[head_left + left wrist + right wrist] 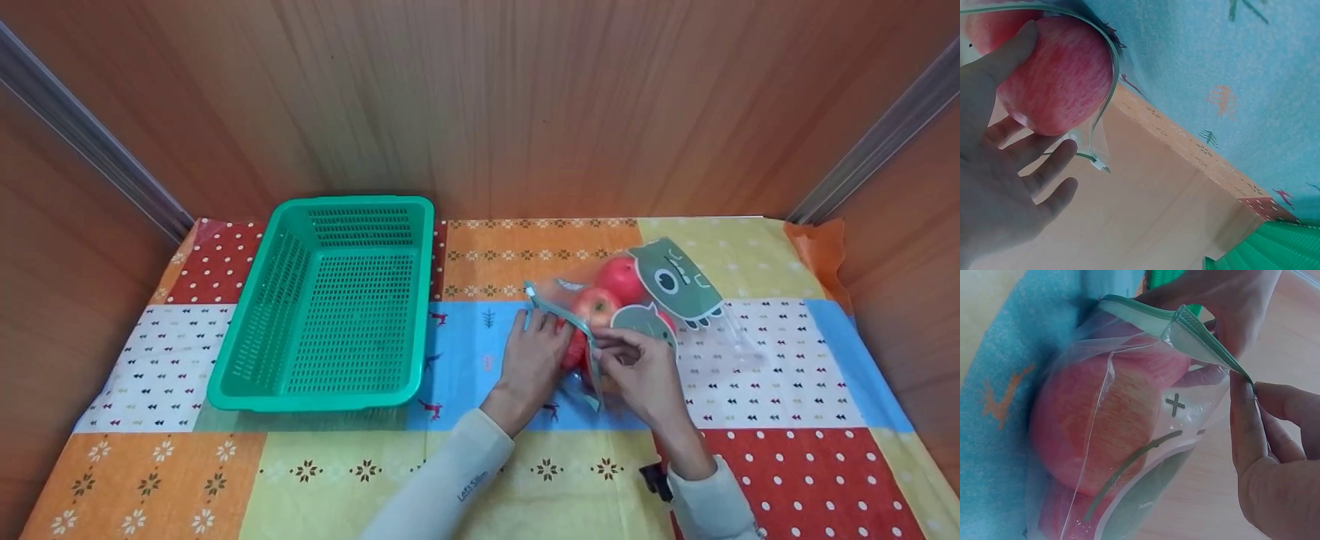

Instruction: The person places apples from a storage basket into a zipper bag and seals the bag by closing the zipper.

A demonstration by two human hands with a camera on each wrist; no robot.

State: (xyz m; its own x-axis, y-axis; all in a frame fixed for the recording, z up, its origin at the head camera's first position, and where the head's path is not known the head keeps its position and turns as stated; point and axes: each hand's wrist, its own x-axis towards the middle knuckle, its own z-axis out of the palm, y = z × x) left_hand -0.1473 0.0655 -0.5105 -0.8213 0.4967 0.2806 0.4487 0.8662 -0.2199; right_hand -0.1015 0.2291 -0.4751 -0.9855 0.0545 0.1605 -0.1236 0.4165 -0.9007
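Observation:
A clear zip bag (679, 279) with a green cartoon print lies on its side, its green-edged mouth facing left. Several red apples (598, 306) are inside it. My left hand (531, 360) reaches in at the mouth. In the left wrist view its thumb and fingers curl round a red apple (1061, 73), which sits just within the bag's rim. My right hand (641, 371) pinches the edge of the mouth between thumb and fingers and holds it up, as the right wrist view shows. Another apple (1100, 427) shows through the plastic there.
To the left stands a green plastic basket (322, 403) with slotted walls and nothing in it. A patchwork cloth (360, 487) covers the table. Wooden panels (495, 105) close off the back and both sides.

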